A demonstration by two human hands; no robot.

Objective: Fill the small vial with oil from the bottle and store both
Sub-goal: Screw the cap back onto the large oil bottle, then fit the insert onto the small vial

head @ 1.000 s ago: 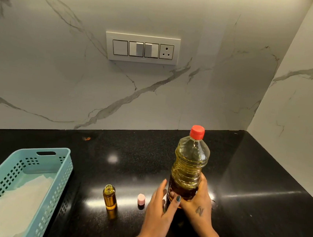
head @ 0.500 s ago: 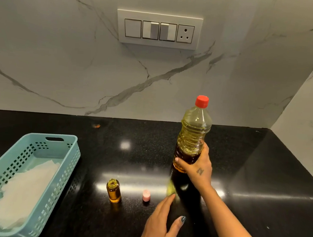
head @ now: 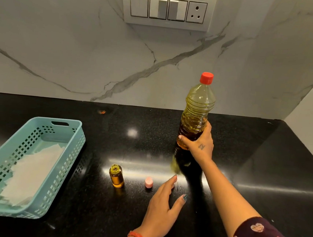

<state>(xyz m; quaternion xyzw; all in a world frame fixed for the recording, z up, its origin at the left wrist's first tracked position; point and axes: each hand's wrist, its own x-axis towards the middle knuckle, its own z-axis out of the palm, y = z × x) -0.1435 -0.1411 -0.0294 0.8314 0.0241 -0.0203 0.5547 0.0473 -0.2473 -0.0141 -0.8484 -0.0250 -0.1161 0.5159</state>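
The right hand is the grip on the oil bottle, fingers and thumb wrapped round its lower body; the bottle stands upright, long axis vertical, red cap on, toward the back of the tabletop and right of centre; whether its base rests on the tabletop or hangs just above cannot be told, since the dark gloss swallows it. The left hand lies low over the front of the tabletop, fingers straight and spread, holding nothing. The small vial stands upright and uncapped, amber oil already in it, to the left of that hand; its pink cap sits between vial and fingertips, so the left hand is the nearer for capping. The teal basket, paper-lined, waits at the left edge; its near corner is cut off.
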